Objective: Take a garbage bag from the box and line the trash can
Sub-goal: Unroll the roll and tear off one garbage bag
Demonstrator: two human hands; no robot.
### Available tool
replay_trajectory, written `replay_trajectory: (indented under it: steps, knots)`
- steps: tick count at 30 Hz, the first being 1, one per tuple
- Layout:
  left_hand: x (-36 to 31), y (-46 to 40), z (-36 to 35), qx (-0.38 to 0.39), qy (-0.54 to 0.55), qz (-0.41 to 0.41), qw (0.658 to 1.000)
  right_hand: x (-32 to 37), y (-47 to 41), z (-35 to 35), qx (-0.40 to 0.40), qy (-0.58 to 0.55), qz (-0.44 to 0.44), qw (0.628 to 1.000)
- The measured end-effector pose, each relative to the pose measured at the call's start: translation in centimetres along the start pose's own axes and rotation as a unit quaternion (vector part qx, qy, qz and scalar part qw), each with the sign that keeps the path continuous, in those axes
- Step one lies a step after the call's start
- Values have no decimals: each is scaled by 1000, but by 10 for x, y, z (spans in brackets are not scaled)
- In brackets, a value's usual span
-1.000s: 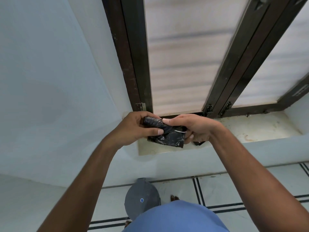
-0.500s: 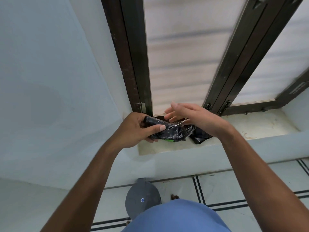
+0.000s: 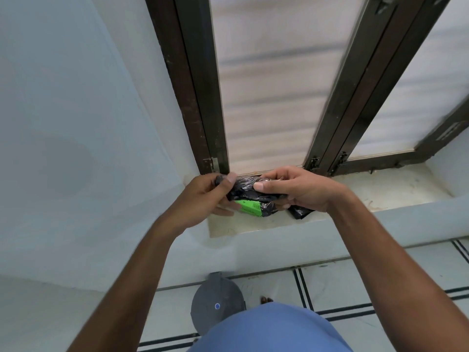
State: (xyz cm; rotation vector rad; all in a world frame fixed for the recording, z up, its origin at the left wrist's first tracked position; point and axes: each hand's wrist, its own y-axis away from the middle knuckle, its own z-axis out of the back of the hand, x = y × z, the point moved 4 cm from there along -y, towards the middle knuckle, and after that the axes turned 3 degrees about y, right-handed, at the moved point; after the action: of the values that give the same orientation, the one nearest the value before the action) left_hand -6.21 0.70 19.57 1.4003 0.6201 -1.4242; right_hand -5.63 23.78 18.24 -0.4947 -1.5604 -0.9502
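A crumpled black garbage bag (image 3: 245, 190) is stretched between both hands above the window sill (image 3: 380, 191). My left hand (image 3: 203, 196) pinches its left end. My right hand (image 3: 297, 189) grips its right part with the thumb on top. Under the bag a green box (image 3: 250, 207) shows, partly hidden by the plastic; I cannot tell whether a hand holds it. Another piece of black plastic (image 3: 300, 213) lies on the sill beneath my right hand. The grey trash can (image 3: 217, 301) with its lid shut stands on the floor below, partly hidden by my blue shirt.
A dark-framed window (image 3: 198, 97) with frosted panes rises right behind the sill. A pale wall (image 3: 76, 148) fills the left. The tiled floor (image 3: 368, 283) with dark lines runs below the sill, beside the can.
My right hand opened and lifted off the bag, then closed on it again. The green box has come into sight under the bag. The view shifted slightly.
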Motion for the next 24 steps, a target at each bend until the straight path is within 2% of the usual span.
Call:
replay_trajectory:
  steps: [2, 3, 5, 7, 8, 12, 17, 22, 24]
  knots:
    - [-8, 2, -1, -91, -176, -104, 975, 1, -1, 1, -5, 42, -9, 999]
    - [-14, 2, -5, -91, -230, -154, 957, 2, -1, 0, 4, 51, -12, 999]
    - [-19, -1, -16, -1, -266, -156, 951, 3, -2, 0, 28, 44, -26, 998]
    - [-16, -6, -22, 79, -269, -105, 954, 1, -3, 4, 48, 30, -46, 997]
    - [-15, -7, -23, 96, -269, -91, 954, -1, -3, 7, 51, 21, -52, 997]
    - [-3, -6, -17, 103, -242, -54, 963, -16, 1, 26, -6, -33, -60, 998]
    - [11, -6, -10, 97, -155, -22, 983, -22, -6, 32, -43, 6, -4, 999]
    - [6, -1, -5, 87, -258, -20, 962, -12, -12, 28, -36, 56, 26, 997]
    - [0, -7, -16, 97, -165, 27, 981, -3, -14, 21, -12, 82, 36, 996]
